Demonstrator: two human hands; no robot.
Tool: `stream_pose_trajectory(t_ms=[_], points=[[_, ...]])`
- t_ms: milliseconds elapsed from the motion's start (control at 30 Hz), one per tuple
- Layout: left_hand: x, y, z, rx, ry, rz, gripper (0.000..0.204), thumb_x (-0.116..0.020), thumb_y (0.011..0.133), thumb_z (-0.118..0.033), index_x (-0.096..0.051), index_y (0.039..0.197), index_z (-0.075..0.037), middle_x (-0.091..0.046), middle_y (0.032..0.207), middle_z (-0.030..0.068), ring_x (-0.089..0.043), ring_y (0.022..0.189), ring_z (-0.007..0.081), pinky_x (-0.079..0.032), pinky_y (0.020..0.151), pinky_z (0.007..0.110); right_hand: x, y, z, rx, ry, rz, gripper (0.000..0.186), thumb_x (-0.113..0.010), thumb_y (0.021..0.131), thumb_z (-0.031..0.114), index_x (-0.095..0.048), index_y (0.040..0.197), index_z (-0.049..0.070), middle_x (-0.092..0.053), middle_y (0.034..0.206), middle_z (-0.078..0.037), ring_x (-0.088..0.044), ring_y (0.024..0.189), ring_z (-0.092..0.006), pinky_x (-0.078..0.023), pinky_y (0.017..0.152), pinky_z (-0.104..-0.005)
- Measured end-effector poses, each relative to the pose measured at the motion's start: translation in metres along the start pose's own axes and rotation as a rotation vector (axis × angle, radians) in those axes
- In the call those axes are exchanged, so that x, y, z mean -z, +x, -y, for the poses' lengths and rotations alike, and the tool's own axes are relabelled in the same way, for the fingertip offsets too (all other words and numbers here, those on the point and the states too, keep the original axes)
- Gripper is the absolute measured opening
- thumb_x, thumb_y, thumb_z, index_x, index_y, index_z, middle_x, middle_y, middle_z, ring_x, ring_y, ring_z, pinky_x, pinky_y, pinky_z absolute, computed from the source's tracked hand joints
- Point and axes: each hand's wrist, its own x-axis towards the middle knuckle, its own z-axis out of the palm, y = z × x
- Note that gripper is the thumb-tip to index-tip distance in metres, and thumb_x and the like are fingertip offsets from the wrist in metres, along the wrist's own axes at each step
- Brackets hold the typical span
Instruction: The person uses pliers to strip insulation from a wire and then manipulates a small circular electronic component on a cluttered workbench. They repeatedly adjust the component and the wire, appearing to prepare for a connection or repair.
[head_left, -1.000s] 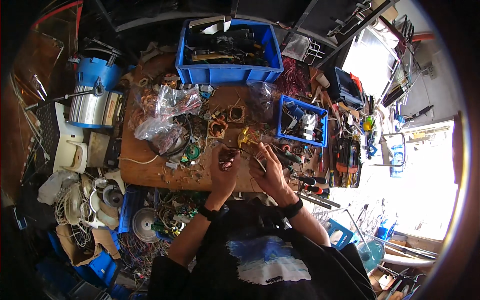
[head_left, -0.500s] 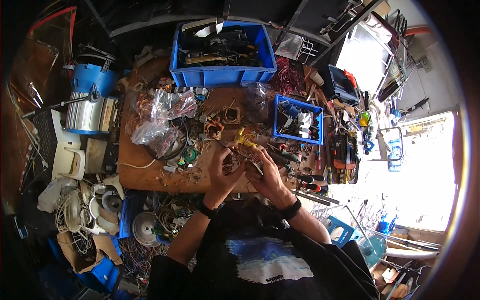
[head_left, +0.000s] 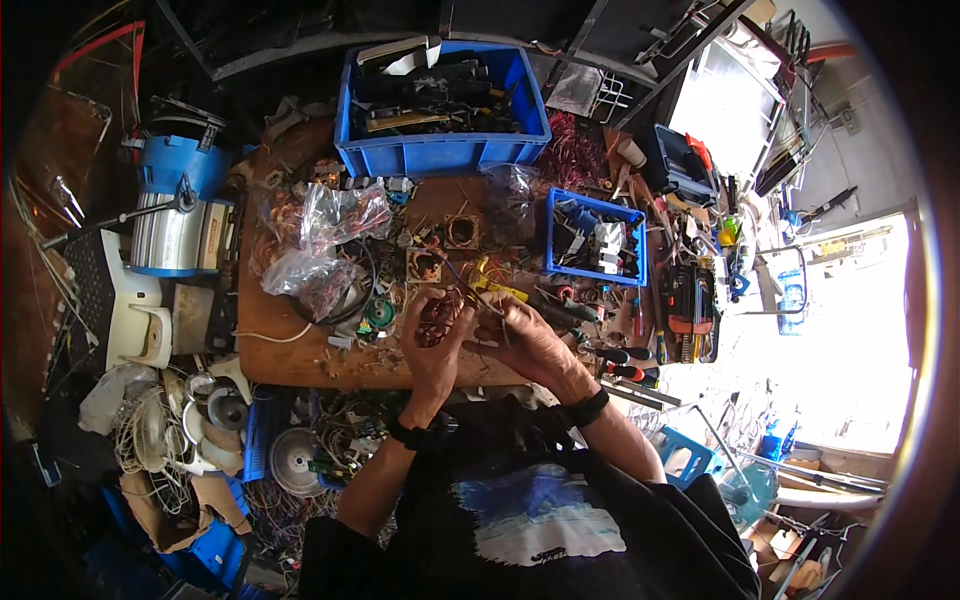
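My left hand [head_left: 433,352] is closed around a reddish-brown copper-wound coil [head_left: 440,312], holding it above the front of the brown table [head_left: 330,362]. Just to its right, my right hand [head_left: 535,345] pinches thin wires [head_left: 468,290] that run up from between the hands. Its fingertips are close to the coil, and I cannot make out whether they touch it. Beyond the hands lie a yellow piece [head_left: 497,280], a square frame with copper windings [head_left: 424,266] and another square frame [head_left: 462,231]. A green round part [head_left: 380,312] lies left of my left hand.
A large blue crate [head_left: 440,155] of dark parts stands at the back, a smaller blue crate [head_left: 597,272] at the right. Clear plastic bags [head_left: 340,215] lie on the left. Screwdrivers [head_left: 630,372] and a tool set [head_left: 690,310] are at the right edge. Scraps litter the tabletop.
My left hand has turned and moved slightly left, so the coil now shows in it. My right hand has shifted a little right, and thin wires now show running up from between the hands.
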Motion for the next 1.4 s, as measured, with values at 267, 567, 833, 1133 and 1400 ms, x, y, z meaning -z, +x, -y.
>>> stream_pose_trajectory(t_ms=[267,567,833,1133,1400], points=[[0.012,0.009,0.006,0.043,0.003,-0.12,0.023,-0.072,0.094,0.0,-0.064,0.115,-0.005,-0.071,0.109,0.0041,-0.066,0.099,0.0112,-0.054,0.091,0.029,0.002,-0.002,-0.002,0.072,-0.001,-0.031,0.059,-0.046,0.093,0.008,-0.039,0.149,-0.008,-0.045,0.154,-0.022,-0.048,0.142,-0.0324,-0.034,0.124,-0.0498],[0.035,0.009,0.007,0.219,-0.314,-0.123,0.025,-0.067,0.097,0.001,-0.061,0.12,-0.003,-0.069,0.11,0.0086,-0.069,0.101,0.0187,-0.06,0.1,0.048,0.058,0.005,-0.02,0.356,-0.585,-0.113,0.047,-0.051,0.093,0.014,-0.053,0.136,-0.004,-0.052,0.147,-0.026,-0.05,0.14,-0.0363,-0.037,0.121,-0.0532],[0.042,0.006,-0.009,0.535,-0.516,-0.012,0.021,-0.07,0.097,-0.005,-0.063,0.117,-0.005,-0.072,0.097,0.0056,-0.072,0.088,0.0182,-0.06,0.097,0.048,-0.018,0.002,0.036,0.471,-0.891,-0.164,0.045,-0.062,0.092,0.015,-0.062,0.135,0.0,-0.068,0.127,-0.012,-0.063,0.115,-0.0181,-0.049,0.1,-0.0342],[0.028,0.006,-0.011,0.766,-0.549,-0.016,0.016,-0.071,0.097,-0.009,-0.067,0.112,-0.008,-0.071,0.093,0.0046,-0.072,0.083,0.0189,-0.062,0.093,0.048,-0.006,0.001,0.046,0.338,-1.073,-0.071,0.038,-0.074,0.086,0.015,-0.069,0.122,0.003,-0.071,0.108,-0.004,-0.063,0.094,-0.0102,-0.051,0.084,-0.0286],[0.0,0.001,-0.014,0.629,-0.458,-0.025,0.015,-0.071,0.098,-0.014,-0.067,0.112,-0.009,-0.07,0.102,0.0034,-0.071,0.09,0.0173,-0.064,0.087,0.039,0.014,-0.019,0.045,0.264,-0.829,0.087,0.074,-0.084,0.087,0.019,-0.045,0.148,-0.001,-0.059,0.142,-0.015,-0.056,0.132,-0.0244,-0.045,0.112,-0.0426]])
